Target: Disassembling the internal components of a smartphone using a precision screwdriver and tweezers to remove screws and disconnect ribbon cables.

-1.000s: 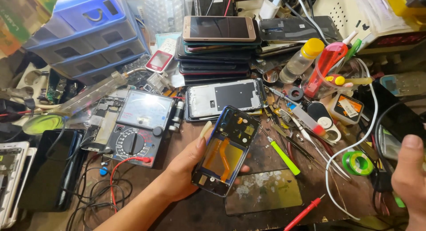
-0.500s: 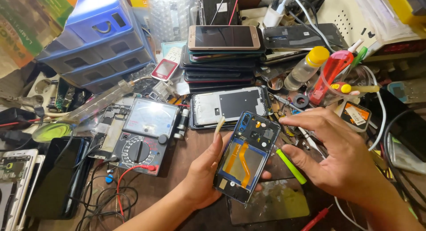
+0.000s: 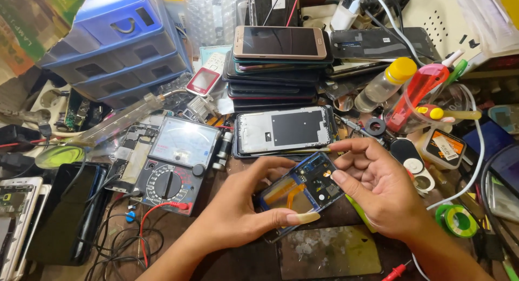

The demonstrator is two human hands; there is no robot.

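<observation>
My left hand (image 3: 243, 211) grips an opened blue phone frame (image 3: 303, 189) low in the middle of the view, thumb across its near edge and fingers curled over the far side. Orange flex parts and a dark board show inside it. My right hand (image 3: 378, 186) rests on the frame's upper right corner, fingertips pressing on the board end. The frame lies almost flat, just above a scratched plate (image 3: 330, 251) on the wooden bench.
An analog multimeter (image 3: 173, 165) with red leads sits to the left. A white phone midframe (image 3: 284, 131) and a stack of phones (image 3: 278, 59) lie behind. Blue drawers (image 3: 116, 46) stand at far left, bottles and a solder roll (image 3: 457, 220) to the right.
My right hand came in from the right edge and now holds the frame's top corner. The frame has been turned from upright to lying nearly sideways in my left hand.
</observation>
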